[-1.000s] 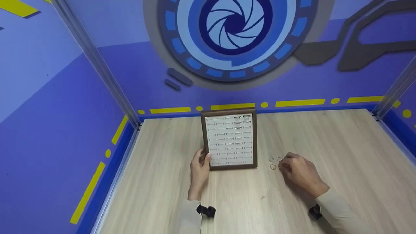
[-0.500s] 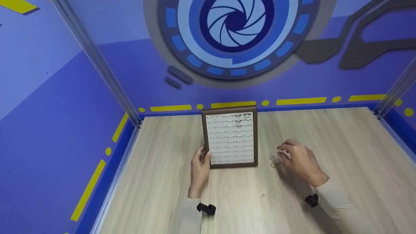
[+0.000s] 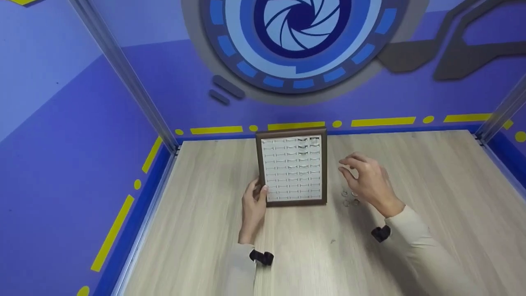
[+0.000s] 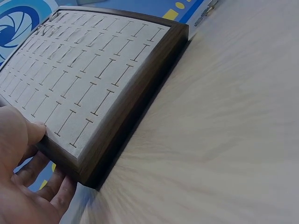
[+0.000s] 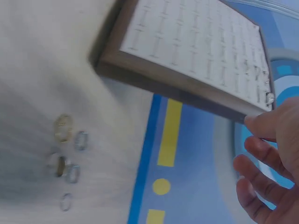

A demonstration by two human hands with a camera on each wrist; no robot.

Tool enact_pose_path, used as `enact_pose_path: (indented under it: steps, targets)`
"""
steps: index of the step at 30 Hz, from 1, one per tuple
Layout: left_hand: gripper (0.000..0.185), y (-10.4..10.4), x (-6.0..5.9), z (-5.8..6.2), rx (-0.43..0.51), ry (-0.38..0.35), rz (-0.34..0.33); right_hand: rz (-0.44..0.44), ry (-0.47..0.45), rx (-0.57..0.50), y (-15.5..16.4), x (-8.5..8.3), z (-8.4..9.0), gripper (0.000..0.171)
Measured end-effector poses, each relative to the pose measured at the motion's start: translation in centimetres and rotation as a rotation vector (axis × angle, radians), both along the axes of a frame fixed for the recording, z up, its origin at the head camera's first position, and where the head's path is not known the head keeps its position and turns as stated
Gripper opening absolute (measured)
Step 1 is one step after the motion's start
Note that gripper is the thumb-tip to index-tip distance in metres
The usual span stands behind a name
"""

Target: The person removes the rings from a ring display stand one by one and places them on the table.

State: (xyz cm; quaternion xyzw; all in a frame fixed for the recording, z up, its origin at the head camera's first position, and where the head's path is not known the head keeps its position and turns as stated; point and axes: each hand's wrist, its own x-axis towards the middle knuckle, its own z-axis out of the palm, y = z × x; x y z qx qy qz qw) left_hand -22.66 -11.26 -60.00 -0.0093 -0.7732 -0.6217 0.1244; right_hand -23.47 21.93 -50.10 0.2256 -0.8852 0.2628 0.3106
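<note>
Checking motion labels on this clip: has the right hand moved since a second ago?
Yes. The right hand has lifted from the small metal rings on the wooden table and shifted farther away, alongside the brown-framed ring tray.

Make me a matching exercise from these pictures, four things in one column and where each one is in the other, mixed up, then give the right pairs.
Things:
1. left hand
2. right hand
3. ring tray
4. loose rings

Places:
A. lying on the wooden table, right of the tray
B. raised above the table, over the loose rings
C. gripping the tray's near left corner
D. standing between the two hands, a few rings in its far right slots

Pairs: 1-C, 2-B, 3-D, 4-A
</note>
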Motion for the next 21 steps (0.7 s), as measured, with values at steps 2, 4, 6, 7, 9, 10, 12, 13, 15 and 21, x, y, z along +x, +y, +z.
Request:
enact_pose_path:
  steps: [2, 4, 6, 7, 9, 10, 12, 13, 15, 21]
  targets:
    - [0.042, 0.0, 0.0, 0.1, -0.004, -0.004, 0.004, 0.008, 0.024, -0.013, -0.4, -0.5, 0.7, 0.016]
    - [0.042, 0.0, 0.0, 0.0, -0.002, -0.003, 0.005, 0.019, 0.045, -0.022, -0.9, -1.0, 1.4, 0.017]
    - [0.042, 0.0, 0.0, -0.1, 0.006, 0.001, 0.006, 0.035, 0.065, -0.029, -1.4, -1.5, 2.1, 0.017]
    - [0.042, 0.0, 0.0, -0.2, 0.009, 0.001, 0.006, 0.044, 0.075, -0.031, -1.7, -1.8, 2.4, 0.018]
    - [0.042, 0.0, 0.1, -0.3, 0.016, 0.003, 0.005, 0.067, 0.085, -0.041, -2.3, -2.3, 3.0, 0.017]
    - [0.042, 0.0, 0.1, -0.3, 0.016, 0.001, 0.004, 0.078, 0.088, -0.047, -2.6, -2.5, 3.2, 0.017]
    - [0.043, 0.0, 0.2, -0.3, 0.013, -0.002, 0.001, 0.095, 0.091, -0.054, -3.2, -3.0, 3.6, 0.017]
    - [0.043, 0.0, 0.2, -0.2, 0.012, -0.007, 0.001, 0.1, 0.092, -0.055, -3.5, -3.2, 3.8, 0.017]
    - [0.043, 0.1, 0.1, -0.1, 0.009, -0.011, 0.001, 0.102, 0.094, -0.047, -3.9, -3.5, 4.0, 0.017]
    - [0.043, 0.0, 0.0, 0.1, -0.008, 0.001, -0.005, 0.06, 0.111, 0.008, -5.0, -4.7, 4.5, 0.016]
